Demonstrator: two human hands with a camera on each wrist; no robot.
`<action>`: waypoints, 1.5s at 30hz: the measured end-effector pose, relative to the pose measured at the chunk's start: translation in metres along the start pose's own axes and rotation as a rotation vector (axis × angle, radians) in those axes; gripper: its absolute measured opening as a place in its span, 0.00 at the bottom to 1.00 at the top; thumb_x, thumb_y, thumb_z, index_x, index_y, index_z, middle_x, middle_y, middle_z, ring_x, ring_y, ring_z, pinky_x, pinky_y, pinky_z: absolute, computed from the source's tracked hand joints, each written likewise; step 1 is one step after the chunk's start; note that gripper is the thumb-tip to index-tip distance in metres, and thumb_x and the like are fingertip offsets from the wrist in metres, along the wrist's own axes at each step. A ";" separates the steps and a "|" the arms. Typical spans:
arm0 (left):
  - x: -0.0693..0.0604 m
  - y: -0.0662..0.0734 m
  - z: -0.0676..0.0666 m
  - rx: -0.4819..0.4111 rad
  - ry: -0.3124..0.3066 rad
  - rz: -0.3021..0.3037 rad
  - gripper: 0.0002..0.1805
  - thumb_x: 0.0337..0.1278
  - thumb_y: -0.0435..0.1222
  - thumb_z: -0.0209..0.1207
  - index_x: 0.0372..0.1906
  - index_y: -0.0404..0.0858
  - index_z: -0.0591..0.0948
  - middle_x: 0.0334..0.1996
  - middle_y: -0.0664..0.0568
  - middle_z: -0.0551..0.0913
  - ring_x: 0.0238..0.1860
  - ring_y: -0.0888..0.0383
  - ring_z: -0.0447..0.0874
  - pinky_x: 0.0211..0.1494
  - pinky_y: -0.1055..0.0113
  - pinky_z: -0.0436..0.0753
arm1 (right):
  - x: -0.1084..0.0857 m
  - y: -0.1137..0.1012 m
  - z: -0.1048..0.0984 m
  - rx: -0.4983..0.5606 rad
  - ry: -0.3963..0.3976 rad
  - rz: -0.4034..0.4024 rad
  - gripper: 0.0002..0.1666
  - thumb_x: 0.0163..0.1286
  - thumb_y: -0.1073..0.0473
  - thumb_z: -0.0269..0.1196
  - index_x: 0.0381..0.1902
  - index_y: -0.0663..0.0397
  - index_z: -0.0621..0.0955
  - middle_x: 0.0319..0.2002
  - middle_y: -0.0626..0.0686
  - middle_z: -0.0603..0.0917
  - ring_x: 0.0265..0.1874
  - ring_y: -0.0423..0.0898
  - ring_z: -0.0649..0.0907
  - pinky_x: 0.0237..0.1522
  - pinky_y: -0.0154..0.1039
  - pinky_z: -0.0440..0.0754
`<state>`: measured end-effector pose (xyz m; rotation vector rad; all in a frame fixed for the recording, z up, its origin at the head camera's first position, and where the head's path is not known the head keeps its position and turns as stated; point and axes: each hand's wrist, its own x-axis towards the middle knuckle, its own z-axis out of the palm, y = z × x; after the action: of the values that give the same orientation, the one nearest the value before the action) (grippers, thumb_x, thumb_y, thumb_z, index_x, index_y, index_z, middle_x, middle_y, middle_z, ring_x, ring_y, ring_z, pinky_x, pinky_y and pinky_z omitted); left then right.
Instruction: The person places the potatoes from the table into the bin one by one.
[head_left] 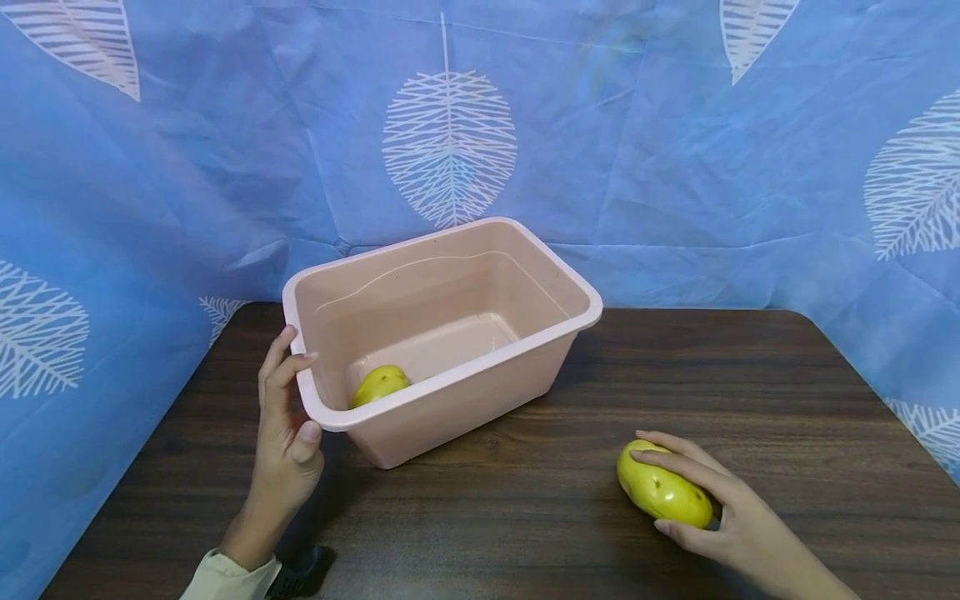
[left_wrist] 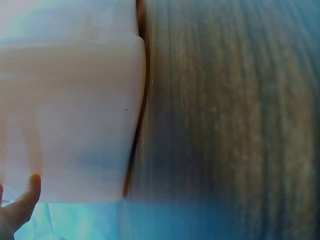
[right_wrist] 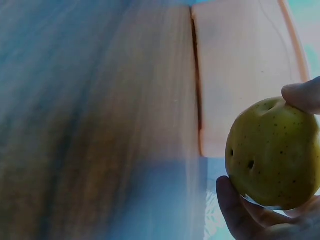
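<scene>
A pale pink plastic bin (head_left: 450,400) stands at an angle on the table, its open top facing up. My left hand (head_left: 288,425) holds the bin's left rim, with fingertips over the edge and the thumb by the near corner. One yellow-green potato (head_left: 380,383) lies inside, at the bin's left end, partly hidden by the near wall. Right of the bin, my right hand (head_left: 720,500) grips a second yellow-green potato (head_left: 660,487) between thumb and fingers. Dark pits mark this potato's skin in the right wrist view. Whether it touches the table cannot be told.
The dark wood-grain table (head_left: 750,375) extends to both sides of the bin. Behind it hangs a blue cloth (head_left: 675,167) with white leaf prints, close to the bin's far side. A dark band (head_left: 300,571) lies by the left sleeve.
</scene>
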<state>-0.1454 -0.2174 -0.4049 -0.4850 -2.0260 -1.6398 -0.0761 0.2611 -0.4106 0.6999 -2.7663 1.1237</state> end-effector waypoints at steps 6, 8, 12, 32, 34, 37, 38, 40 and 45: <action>0.000 0.001 -0.001 -0.025 -0.004 0.013 0.38 0.72 0.52 0.58 0.73 0.31 0.63 0.85 0.53 0.44 0.83 0.42 0.46 0.76 0.55 0.70 | 0.002 -0.005 -0.003 -0.002 -0.004 0.011 0.43 0.60 0.66 0.77 0.72 0.42 0.77 0.77 0.36 0.68 0.67 0.21 0.68 0.49 0.29 0.82; 0.000 0.001 -0.001 -0.025 -0.007 0.016 0.38 0.72 0.52 0.58 0.73 0.31 0.63 0.85 0.53 0.44 0.83 0.41 0.47 0.76 0.56 0.71 | 0.002 -0.007 -0.005 0.001 -0.003 0.003 0.43 0.60 0.67 0.77 0.72 0.43 0.76 0.77 0.37 0.68 0.67 0.21 0.67 0.49 0.29 0.81; 0.000 0.001 -0.001 -0.022 -0.008 0.027 0.37 0.73 0.52 0.58 0.72 0.31 0.63 0.85 0.52 0.44 0.83 0.41 0.47 0.76 0.55 0.71 | 0.002 -0.010 -0.009 0.001 0.001 -0.020 0.44 0.59 0.69 0.77 0.73 0.45 0.76 0.78 0.40 0.68 0.68 0.22 0.68 0.50 0.28 0.81; 0.001 0.002 -0.001 -0.012 -0.006 0.024 0.39 0.73 0.54 0.58 0.73 0.31 0.63 0.85 0.52 0.44 0.83 0.42 0.46 0.76 0.41 0.67 | 0.009 -0.023 -0.027 0.109 -0.020 -0.063 0.46 0.59 0.76 0.72 0.75 0.52 0.73 0.80 0.47 0.68 0.72 0.28 0.69 0.53 0.28 0.81; 0.001 0.002 -0.001 -0.011 -0.007 0.027 0.39 0.73 0.54 0.58 0.72 0.30 0.63 0.85 0.52 0.44 0.83 0.41 0.46 0.76 0.40 0.67 | 0.011 -0.026 -0.029 0.108 -0.021 -0.064 0.46 0.58 0.75 0.73 0.74 0.52 0.74 0.79 0.48 0.68 0.72 0.29 0.70 0.53 0.29 0.81; 0.000 0.002 -0.001 -0.001 -0.005 0.022 0.39 0.73 0.54 0.58 0.72 0.31 0.63 0.85 0.52 0.44 0.83 0.41 0.46 0.74 0.39 0.67 | 0.014 -0.031 -0.033 0.120 -0.023 -0.073 0.46 0.57 0.76 0.73 0.74 0.53 0.74 0.78 0.50 0.69 0.71 0.31 0.71 0.54 0.29 0.81; 0.000 0.002 -0.001 0.000 -0.005 0.022 0.38 0.73 0.54 0.58 0.73 0.31 0.63 0.85 0.52 0.44 0.83 0.41 0.47 0.74 0.41 0.68 | 0.015 -0.032 -0.034 0.133 -0.027 -0.071 0.46 0.57 0.76 0.72 0.74 0.53 0.74 0.78 0.50 0.69 0.71 0.32 0.72 0.53 0.29 0.81; 0.000 0.002 -0.001 0.001 -0.006 0.022 0.38 0.73 0.53 0.58 0.73 0.31 0.63 0.85 0.52 0.44 0.83 0.41 0.46 0.74 0.42 0.69 | 0.016 -0.034 -0.035 0.168 -0.038 -0.064 0.45 0.58 0.76 0.71 0.74 0.54 0.74 0.78 0.51 0.69 0.71 0.33 0.72 0.53 0.30 0.82; 0.000 0.002 0.000 0.004 -0.008 0.010 0.37 0.74 0.51 0.57 0.73 0.31 0.62 0.85 0.53 0.44 0.83 0.40 0.46 0.72 0.37 0.67 | 0.020 -0.034 -0.039 0.380 -0.099 -0.054 0.43 0.63 0.81 0.64 0.75 0.61 0.70 0.81 0.53 0.66 0.72 0.35 0.73 0.52 0.34 0.86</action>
<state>-0.1446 -0.2172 -0.4031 -0.4997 -2.0290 -1.6304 -0.0828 0.2585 -0.3562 0.8805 -2.6146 1.6675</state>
